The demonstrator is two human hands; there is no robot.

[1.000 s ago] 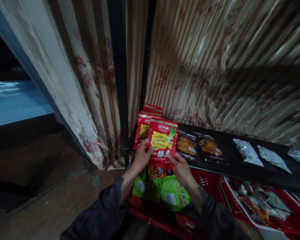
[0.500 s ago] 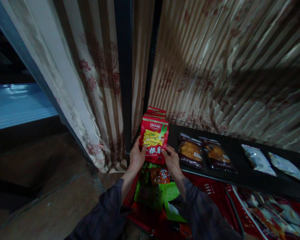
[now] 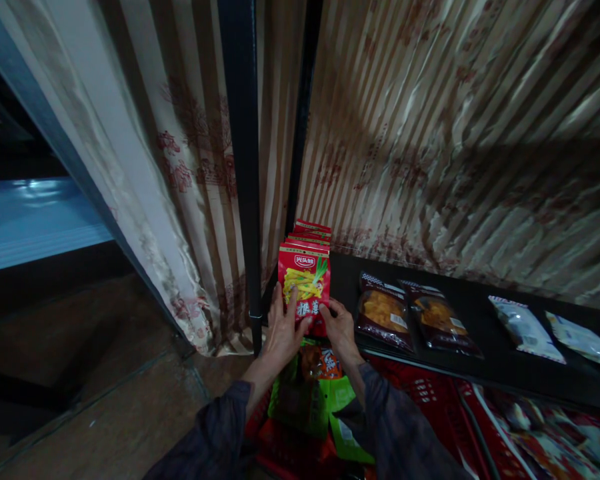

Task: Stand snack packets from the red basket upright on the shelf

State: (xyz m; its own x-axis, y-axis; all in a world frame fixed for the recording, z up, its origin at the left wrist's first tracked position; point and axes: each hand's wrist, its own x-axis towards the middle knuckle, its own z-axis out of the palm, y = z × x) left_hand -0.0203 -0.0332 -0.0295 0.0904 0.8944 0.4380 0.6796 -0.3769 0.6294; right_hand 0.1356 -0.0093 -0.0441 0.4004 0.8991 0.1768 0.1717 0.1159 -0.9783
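Note:
A red snack packet (image 3: 305,270), printed with yellow sticks and a green onion, stands at the left end of the black shelf. Behind it, more red packets (image 3: 313,227) are lined up, only their tops showing. My left hand (image 3: 283,327) lies over the packet's lower left front, fingers stretched out and apart. At the lower right edge my right hand (image 3: 340,327) grips the same packet, thumb on the front and fingers bent round the side. Part of the packet's bottom is hidden by my hands.
Right of my hands, two dark-trimmed packets (image 3: 383,312) lie on the shelf (image 3: 480,313), with white packets (image 3: 526,328) farther along. Below is a red basket (image 3: 420,393) with green packets (image 3: 347,407). A black post (image 3: 245,167) and striped curtain (image 3: 405,133) border the shelf.
My left hand has moved from the packet's left edge onto its front, covering some lettering. My right hand still holds the right edge. The packet sits slightly lower and left in view.

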